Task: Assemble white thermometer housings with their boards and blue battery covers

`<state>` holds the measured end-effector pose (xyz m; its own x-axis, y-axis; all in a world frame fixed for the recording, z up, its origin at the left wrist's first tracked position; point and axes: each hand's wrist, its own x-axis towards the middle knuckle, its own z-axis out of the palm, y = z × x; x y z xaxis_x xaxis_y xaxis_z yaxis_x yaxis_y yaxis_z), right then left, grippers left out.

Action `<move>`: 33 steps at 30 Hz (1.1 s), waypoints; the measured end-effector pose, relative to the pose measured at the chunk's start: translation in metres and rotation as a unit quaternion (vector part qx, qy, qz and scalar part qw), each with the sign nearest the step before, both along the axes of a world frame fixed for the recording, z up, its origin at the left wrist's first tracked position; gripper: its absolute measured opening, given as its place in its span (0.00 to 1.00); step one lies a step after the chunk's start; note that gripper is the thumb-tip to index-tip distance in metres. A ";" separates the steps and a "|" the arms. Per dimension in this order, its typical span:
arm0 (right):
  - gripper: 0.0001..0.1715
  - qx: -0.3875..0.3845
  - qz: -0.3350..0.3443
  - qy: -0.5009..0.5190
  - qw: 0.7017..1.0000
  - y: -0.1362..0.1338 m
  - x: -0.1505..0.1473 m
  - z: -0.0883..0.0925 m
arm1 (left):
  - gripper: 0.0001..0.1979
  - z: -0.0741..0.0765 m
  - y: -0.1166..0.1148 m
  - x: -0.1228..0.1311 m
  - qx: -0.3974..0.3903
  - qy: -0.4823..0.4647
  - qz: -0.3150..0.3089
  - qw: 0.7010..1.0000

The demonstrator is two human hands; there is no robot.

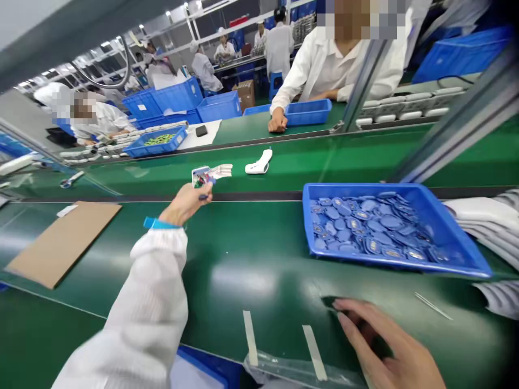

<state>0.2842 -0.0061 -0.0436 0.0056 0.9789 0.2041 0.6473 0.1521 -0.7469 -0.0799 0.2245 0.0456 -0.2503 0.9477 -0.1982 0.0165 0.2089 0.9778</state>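
Green bench surface: at its far edge, a white casing [221, 172] is grasped by the left hand [187, 202]; near the front edge, beside the blue tray [450, 232], the right hand [389, 346] is laid flat, fingers released.

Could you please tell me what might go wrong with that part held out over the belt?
The left hand pinches the white part by one end at full stretch, so it might slip and drop. Set down carelessly, it could knock the second white housing lying close by on the belt.

1 head-worn camera faces forward and down, close above the right hand [389, 348] on the green worktable [251, 259].
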 end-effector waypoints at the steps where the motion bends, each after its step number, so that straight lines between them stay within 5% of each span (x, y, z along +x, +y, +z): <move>1: 0.13 0.031 0.014 -0.013 0.999 0.005 -0.002 0.013 | 0.12 -0.003 -0.024 0.012 0.001 0.004 -0.037 0.999; 4: 0.21 0.118 0.047 -0.073 0.989 0.026 -0.009 0.045 | 0.18 -0.017 -0.105 0.061 0.020 0.044 -0.197 0.979; 6: 0.28 0.136 0.088 -0.104 0.981 0.037 -0.009 0.053 | 0.16 -0.031 -0.151 0.095 0.007 -0.010 -0.278 0.960; 10: 0.20 0.064 0.148 -0.123 0.979 0.034 -0.001 0.046 | 0.18 -0.056 -0.204 0.140 -0.005 -0.051 -0.302 0.952; 17: 0.17 0.077 0.111 -0.103 0.985 0.003 0.003 0.047 | 0.10 -0.057 -0.219 0.167 0.046 0.076 -0.311 0.946; 23: 0.18 0.139 0.078 -0.217 0.963 -0.012 -0.003 0.079 | 0.06 -0.044 -0.222 0.181 0.148 0.240 -0.344 0.896; 25: 0.18 0.172 0.055 -0.270 0.946 -0.015 0.002 0.089 | 0.08 -0.041 -0.220 0.182 0.167 0.355 -0.304 0.868; 27: 0.18 0.166 0.020 -0.305 0.938 -0.012 0.016 0.088 | 0.08 -0.038 -0.216 0.180 0.155 0.392 -0.244 0.873; 30: 0.19 0.108 -0.059 -0.344 0.931 0.000 0.055 0.059 | 0.07 -0.036 -0.209 0.174 0.082 0.228 -0.236 0.941; 33: 0.16 0.050 -0.082 -0.364 0.927 0.005 0.101 0.017 | 0.14 -0.038 -0.204 0.169 -0.012 0.013 -0.263 0.965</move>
